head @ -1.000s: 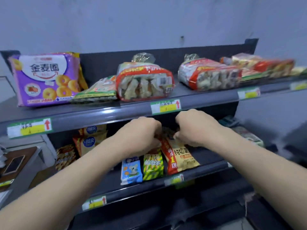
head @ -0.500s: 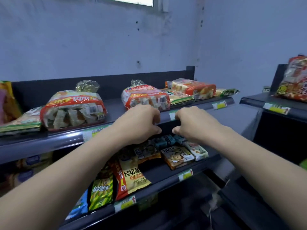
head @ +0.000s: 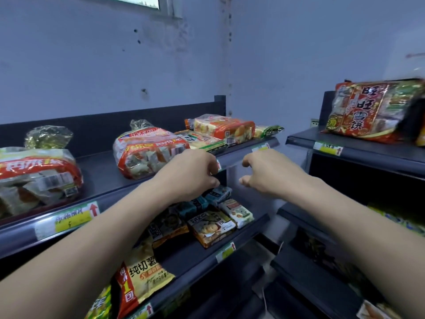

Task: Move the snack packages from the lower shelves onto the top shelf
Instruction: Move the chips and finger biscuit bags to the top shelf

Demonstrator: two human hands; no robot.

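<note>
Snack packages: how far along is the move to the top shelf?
Done: the top shelf holds several bags. In hand: nothing clearly; the left hand curls over the teal packets, the right hand is empty. Left: teal packets, cookie pack, chip bag on the lower shelf.

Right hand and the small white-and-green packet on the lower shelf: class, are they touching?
Apart. The head view shows the right hand empty above the white-and-green packet, with a clear gap between them.
</note>
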